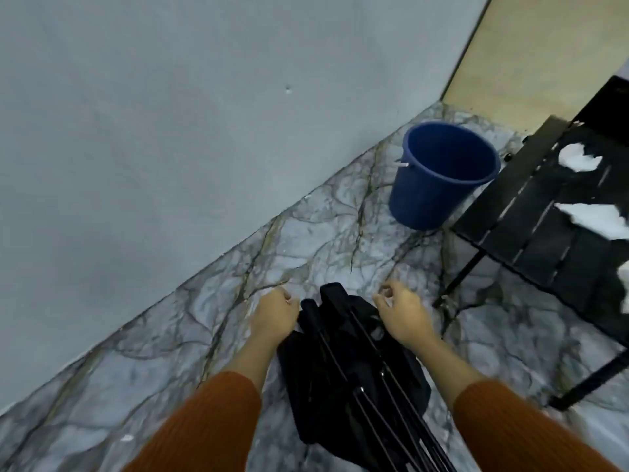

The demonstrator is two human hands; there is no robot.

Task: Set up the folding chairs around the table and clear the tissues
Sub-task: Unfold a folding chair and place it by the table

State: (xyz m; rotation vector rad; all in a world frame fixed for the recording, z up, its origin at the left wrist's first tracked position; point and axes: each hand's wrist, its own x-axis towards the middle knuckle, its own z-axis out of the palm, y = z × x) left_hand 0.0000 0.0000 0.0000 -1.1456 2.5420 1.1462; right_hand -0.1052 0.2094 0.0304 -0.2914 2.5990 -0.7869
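Note:
A folded black chair (343, 352), fabric bunched around thin metal legs, stands on the floor between my forearms. My left hand (275, 316) is just left of the chair's top with its fingers curled in and nothing visible in them. My right hand (403, 313) hovers over the chair's right side, fingers half bent and apart, holding nothing. At the right is a black slatted folding table (531, 216). White crumpled tissues lie on it: one (578, 158) at the far end, one (599, 218) in the middle, and a scrap (624, 287) at the frame's edge.
A blue plastic bucket (439, 175) stands on the marble-patterned floor (323, 233) by the table's far corner, close to the grey wall (170, 114). A beige panel (544, 46) fills the far right corner. The table's thin black legs (459, 277) reach the floor near my right hand.

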